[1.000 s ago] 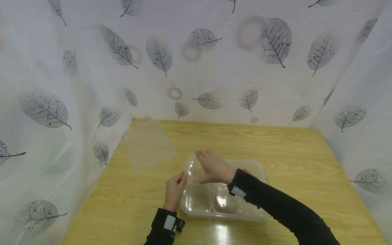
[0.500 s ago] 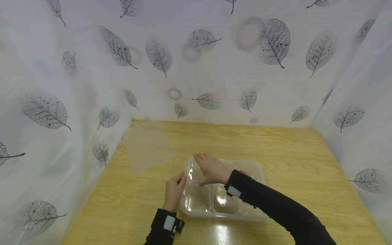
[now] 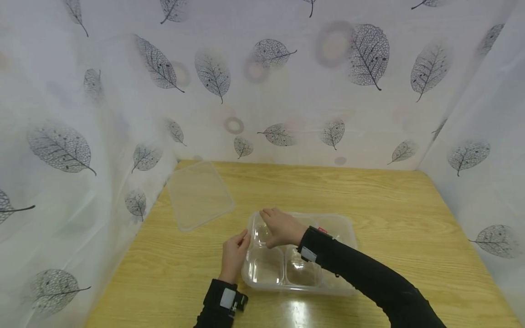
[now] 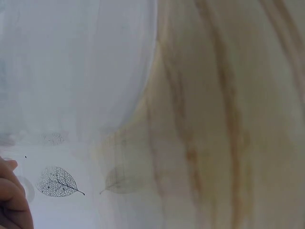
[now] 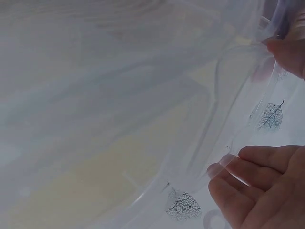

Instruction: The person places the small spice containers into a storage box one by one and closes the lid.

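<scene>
A clear plastic compartment tray lies on the wooden table. In the head view my left hand pinches its left rim between thumb and fingers. Over the far left compartment arches my right hand, with fingertips at the far rim and thumb near the divider. The right wrist view shows its fingers curled at the edge of the clear plastic. Only a bit of a hand enters the left wrist view, beside the pale plastic. My right sleeve hides part of the tray's right side.
A square translucent lid lies flat at the table's far left. White sheets printed with leaves hang behind the table and along both sides. Wood table extends to the right of the tray.
My right hand has come down slightly and to the left, with the forearm following. The plastic at the tray's far left corner sits lower, and its bright reflections have shifted. My left hand stays put.
</scene>
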A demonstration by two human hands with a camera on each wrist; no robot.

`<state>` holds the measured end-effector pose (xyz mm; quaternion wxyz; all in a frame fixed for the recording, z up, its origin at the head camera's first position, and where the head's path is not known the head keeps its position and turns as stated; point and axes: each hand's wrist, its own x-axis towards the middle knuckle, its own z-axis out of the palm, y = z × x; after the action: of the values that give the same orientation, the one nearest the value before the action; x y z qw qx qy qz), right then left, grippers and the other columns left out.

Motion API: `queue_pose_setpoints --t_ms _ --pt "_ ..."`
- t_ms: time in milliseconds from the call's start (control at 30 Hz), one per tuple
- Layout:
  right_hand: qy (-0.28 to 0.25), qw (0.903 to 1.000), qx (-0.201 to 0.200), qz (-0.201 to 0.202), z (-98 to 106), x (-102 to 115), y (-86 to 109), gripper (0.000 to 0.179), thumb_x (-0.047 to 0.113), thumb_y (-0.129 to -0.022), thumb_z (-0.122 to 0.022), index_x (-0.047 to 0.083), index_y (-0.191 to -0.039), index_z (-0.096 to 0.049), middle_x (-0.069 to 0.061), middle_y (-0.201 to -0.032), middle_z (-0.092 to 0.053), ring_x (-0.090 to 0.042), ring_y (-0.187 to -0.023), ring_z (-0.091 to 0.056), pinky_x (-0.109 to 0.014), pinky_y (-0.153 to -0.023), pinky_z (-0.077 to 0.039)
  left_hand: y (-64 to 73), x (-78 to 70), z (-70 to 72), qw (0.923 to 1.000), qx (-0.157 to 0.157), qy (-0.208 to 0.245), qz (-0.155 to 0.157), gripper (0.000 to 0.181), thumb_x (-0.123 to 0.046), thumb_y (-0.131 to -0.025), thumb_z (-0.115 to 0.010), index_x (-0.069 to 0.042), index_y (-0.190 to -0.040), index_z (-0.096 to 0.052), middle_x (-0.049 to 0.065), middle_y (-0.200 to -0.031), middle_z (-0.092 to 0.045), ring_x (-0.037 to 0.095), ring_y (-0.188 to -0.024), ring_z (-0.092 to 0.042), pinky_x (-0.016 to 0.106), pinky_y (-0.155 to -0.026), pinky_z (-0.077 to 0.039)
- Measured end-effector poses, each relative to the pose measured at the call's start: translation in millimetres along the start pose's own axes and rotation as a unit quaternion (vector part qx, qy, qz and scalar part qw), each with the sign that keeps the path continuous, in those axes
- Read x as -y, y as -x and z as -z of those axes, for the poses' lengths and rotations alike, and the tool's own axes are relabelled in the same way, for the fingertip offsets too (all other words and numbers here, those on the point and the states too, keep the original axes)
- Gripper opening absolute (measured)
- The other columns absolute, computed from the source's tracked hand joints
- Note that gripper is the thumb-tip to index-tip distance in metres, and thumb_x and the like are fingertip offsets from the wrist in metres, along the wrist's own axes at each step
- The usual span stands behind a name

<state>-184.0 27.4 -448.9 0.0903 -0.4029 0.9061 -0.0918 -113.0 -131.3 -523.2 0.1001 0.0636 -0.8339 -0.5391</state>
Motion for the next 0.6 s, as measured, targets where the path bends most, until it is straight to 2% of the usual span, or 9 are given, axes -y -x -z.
queue_pose_setpoints --t_ms 300,600 --pt "-0.005 1.0 -0.006 0.005 -5.1 -3.7 -2.5 0.087 0.032 -0.061 -0.074 -0.008 -0.128 -0.037 -0.022 -0.128 -0.041 -0.032 -0.115 -0.039 -0.038 -0.092 -0.037 -0.3 0.7 -0.9 0.9999 0.001 0.009 0.007 0.031 -0.017 -0.088 -0.054 0.006 -0.109 -0.059 0.019 -0.102 -0.061 0.02 -0.079 -0.059 0.024 -0.062 -0.049" --pt "0.028 0.9995 -0.008 0.009 -4.5 -3.2 -4.0 0.083 0.035 -0.063 -0.072 -0.006 -0.126 -0.041 -0.018 -0.126 -0.045 -0.031 -0.113 -0.042 -0.036 -0.091 -0.039 -1.2 1.7 -1.1 0.9999 0.002 0.003 0.013 0.031 -0.018 -0.088 -0.054 0.004 -0.109 -0.059 0.018 -0.101 -0.062 0.015 -0.072 -0.056 0.022 -0.057 -0.047"
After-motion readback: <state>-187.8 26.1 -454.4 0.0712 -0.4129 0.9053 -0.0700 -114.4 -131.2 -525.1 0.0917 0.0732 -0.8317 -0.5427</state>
